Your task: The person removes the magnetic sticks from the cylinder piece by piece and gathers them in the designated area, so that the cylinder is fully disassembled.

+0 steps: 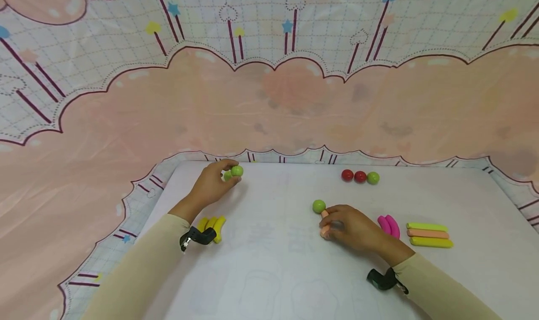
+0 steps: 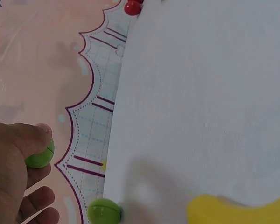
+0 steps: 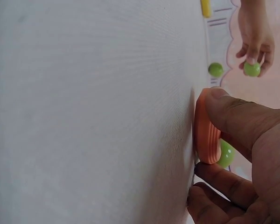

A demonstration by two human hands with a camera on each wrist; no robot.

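Observation:
My left hand (image 1: 214, 182) pinches a glossy green ball (image 1: 237, 170) between thumb and fingers, raised near the far left edge of the white table. A second green ball (image 2: 104, 211) sits on the tabletop just below it. Under my left wrist lie several curved yellow pieces (image 1: 218, 229), partly covered by the strap. My right hand (image 1: 351, 229) grips a short orange stick (image 3: 208, 126) with ridged sides, thumb on one end and fingers on the other, close over the table. Right beyond that stick rests another green ball (image 1: 318, 206).
Two red balls (image 1: 353, 176) and a green ball (image 1: 373, 178) stand in a row at the back right. Two curved pink pieces (image 1: 389, 226) lie beyond my right wrist. Yellow and orange sticks (image 1: 428, 234) lie side by side farther right. A patterned cloth (image 1: 252, 105) hangs behind the table (image 1: 269, 273).

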